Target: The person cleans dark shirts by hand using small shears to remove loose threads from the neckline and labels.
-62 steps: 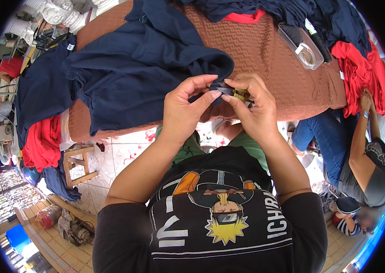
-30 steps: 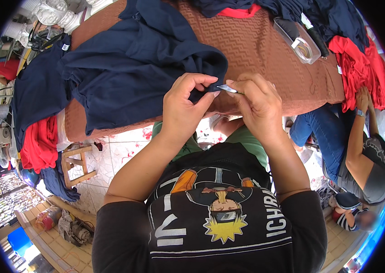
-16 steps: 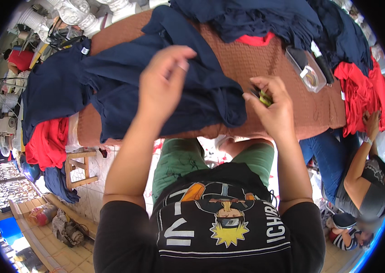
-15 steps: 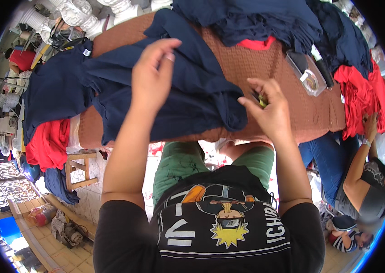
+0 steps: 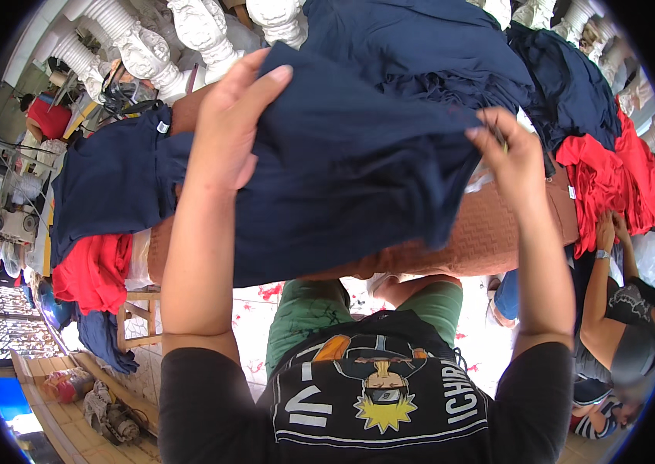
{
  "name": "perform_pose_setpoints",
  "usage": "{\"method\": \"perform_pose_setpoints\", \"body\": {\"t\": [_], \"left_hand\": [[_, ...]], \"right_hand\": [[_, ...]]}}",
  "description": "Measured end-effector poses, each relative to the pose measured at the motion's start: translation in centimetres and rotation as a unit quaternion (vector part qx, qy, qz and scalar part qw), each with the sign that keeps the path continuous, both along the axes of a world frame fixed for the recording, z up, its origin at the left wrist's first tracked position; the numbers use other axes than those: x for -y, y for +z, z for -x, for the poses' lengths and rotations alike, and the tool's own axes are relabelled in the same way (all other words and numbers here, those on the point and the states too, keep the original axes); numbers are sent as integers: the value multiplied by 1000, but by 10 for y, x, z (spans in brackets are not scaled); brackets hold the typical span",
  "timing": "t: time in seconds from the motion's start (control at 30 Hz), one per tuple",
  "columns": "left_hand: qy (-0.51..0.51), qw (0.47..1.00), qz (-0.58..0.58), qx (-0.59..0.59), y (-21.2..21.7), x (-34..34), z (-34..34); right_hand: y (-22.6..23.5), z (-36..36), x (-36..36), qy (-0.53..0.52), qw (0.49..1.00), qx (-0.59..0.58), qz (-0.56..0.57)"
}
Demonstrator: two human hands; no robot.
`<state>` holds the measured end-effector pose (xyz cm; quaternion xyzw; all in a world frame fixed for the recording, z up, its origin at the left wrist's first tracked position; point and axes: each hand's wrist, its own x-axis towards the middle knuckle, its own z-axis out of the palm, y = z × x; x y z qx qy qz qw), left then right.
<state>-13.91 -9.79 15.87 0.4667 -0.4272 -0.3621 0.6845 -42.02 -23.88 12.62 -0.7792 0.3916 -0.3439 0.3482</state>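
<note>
A navy blue garment (image 5: 350,162) is stretched between my two hands over the brown cloth-covered table (image 5: 509,220). Its upper left corner is gripped by my left hand (image 5: 230,116), thumb on the near side. My right hand (image 5: 514,155) pinches the garment's right edge between thumb and fingers. Something small, dark and yellowish shows inside the right hand's fingers; its kind is too hidden to make out. The lower part of the garment hangs toward me, blurred by motion.
Navy garments (image 5: 420,46) are heaped on the table's far side, with another navy pile (image 5: 111,170) at the left. Red garments (image 5: 602,174) lie at the right, where a co-worker's hands (image 5: 612,228) touch them. White balusters (image 5: 196,31) line the far edge.
Both hands, open and apart from the garment before, now grip it. The garment has been lifted off the table and spread; my right hand has moved right and slightly up.
</note>
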Motion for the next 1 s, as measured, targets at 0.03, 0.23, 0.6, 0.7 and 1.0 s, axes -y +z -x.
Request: {"method": "perform_pose_setpoints", "body": {"t": [0.03, 0.23, 0.6, 0.7, 1.0], "left_hand": [[-26, 998, -33, -49, -6, 7, 1], [-178, 970, -76, -145, -59, 22, 24], [-194, 976, 56, -78, -109, 57, 72], [-218, 913, -36, 344, -115, 63, 62], [1, 662, -187, 725, -62, 53, -28]], "right_hand": [[0, 3, 19, -1, 995, -37, 95], [-7, 38, 33, 36, 989, -140, -42], [-35, -2, -41, 96, 895, 358, -247], [-6, 11, -39, 74, 878, 447, -155], [0, 45, 26, 16, 851, 502, -152]]}}
